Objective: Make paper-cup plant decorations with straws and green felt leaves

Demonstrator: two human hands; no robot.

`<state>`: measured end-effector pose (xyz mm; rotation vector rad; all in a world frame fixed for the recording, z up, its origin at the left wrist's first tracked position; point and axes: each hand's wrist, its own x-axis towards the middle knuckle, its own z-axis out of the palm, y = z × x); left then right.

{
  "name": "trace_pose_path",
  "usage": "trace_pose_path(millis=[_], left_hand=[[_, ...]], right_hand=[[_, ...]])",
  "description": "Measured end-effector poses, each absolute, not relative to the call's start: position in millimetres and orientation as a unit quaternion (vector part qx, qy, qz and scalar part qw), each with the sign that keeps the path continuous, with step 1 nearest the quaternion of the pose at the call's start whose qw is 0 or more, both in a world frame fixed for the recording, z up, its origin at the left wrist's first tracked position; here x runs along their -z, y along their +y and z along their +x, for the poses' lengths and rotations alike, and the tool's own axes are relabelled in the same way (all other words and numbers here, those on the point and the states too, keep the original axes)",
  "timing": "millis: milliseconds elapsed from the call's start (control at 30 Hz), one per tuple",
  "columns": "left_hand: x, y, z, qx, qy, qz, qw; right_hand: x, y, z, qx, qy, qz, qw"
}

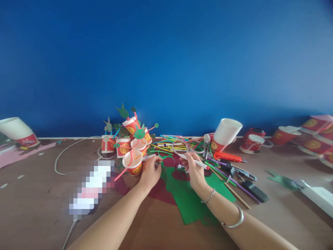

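Note:
My right hand is closed around a white marker with a red end, which slants across the fingers above the coloured paper. My left hand is pinched shut over the paper's left part; what is between its fingertips I cannot make out. A white pen-like stick shows right beside those fingers. Under and between the hands lie a green paper sheet and a dark red sheet. Close to the left hand stands a red and white paper cup with a pink straw in it.
Several decorated cups with straws and green paper discs stack behind the left hand. Stacked paper cups, loose straws, an orange utility knife, keys with a black fob and blurred green-handled scissors lie around. A blurred-out white object is at left.

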<state>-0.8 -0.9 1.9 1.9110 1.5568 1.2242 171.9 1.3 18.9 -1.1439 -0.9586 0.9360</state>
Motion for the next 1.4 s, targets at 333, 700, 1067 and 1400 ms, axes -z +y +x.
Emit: trace_pose_path(millis=[333, 700, 1067, 1400], left_hand=[[-0.7, -1.2, -0.5, -0.429, 0.56, 0.69, 0.159], [-1.5, -0.6, -1.8, -0.436, 0.515, 0.733, 0.089], [-0.8, -1.8, -1.8, -0.437, 0.512, 0.734, 0.09], [6.1, 1.1, -2.3, -0.484, 0.521, 0.693, 0.117]], right_hand=[[-33.7, -6.9, 169.8, -0.389, -0.444, -0.489, 0.642], [-64.3, -26.7, 191.0, -0.18, -0.834, -0.514, 0.082], [-71.5, -53.3, 170.8, -0.149, -0.819, -0.554, 0.015], [-72.9, -32.2, 185.5, -0.267, -0.783, -0.529, 0.189]])
